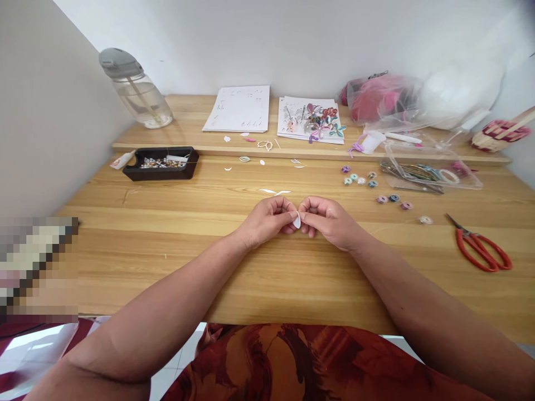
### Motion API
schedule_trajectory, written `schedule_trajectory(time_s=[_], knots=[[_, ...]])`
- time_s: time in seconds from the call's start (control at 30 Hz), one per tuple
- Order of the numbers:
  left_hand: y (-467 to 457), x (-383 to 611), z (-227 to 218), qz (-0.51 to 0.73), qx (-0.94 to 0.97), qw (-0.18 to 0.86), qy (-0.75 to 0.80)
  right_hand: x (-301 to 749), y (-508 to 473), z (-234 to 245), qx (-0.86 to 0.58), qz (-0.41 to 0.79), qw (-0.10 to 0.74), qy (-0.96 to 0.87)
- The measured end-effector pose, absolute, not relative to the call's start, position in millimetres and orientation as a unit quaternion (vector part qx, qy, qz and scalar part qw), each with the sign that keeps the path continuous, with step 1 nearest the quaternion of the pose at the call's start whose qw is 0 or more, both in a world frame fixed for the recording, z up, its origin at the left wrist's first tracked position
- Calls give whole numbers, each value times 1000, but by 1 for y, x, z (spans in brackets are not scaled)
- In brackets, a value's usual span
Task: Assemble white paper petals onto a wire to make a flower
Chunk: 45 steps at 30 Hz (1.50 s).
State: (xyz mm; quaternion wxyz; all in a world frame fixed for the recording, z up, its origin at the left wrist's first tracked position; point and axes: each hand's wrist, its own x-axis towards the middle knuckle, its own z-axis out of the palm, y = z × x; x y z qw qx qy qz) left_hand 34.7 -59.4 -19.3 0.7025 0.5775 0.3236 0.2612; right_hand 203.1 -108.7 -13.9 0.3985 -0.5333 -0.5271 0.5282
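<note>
Between my two hands is a small white petal-shaped piece (297,221), held upright just above the wooden table (234,278). My left hand (273,219) pinches its left side between thumb and fingers. On the other side, the thumb and fingertips of my right hand (324,217) close on the same piece. Just beyond my hands lie thin white leaf-shaped strips (276,192). Farther back are more small cut-outs, among them a white oval (262,162) and a green-edged leaf shape (244,160).
Red-handled scissors (482,250) and several thread bobbins (394,198) lie at right, near a clear plastic box (434,167). At left stand a black bead tray (161,174) and a water bottle (140,97). Papers (238,108) and colourful flower ornaments (320,120) rest on the raised back ledge.
</note>
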Motion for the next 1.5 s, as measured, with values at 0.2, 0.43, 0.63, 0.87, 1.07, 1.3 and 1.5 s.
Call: schedule_trajectory(time_s=[0.2, 0.43, 0.63, 0.87, 1.07, 1.3, 1.5], knots=[[-60, 35, -19, 267, 573, 706, 318, 204, -109, -13, -529, 531, 401, -527], [-59, 34, -20, 271, 568, 711, 315, 206, -108, -17, -517, 537, 412, -524], [-58, 34, -22, 278, 556, 723, 303, 205, -107, -19, -526, 538, 443, -488], [-57, 36, -25, 286, 550, 723, 306, 205, -106, -20, -522, 546, 450, -476], [-57, 34, -23, 275, 556, 720, 311, 201, -107, -20, -528, 538, 467, -463], [-59, 36, -21, 273, 548, 723, 320, 216, -102, -12, -561, 502, 490, -439], [-58, 37, -23, 291, 531, 726, 326, 239, -98, -8, -702, 324, 346, -532]])
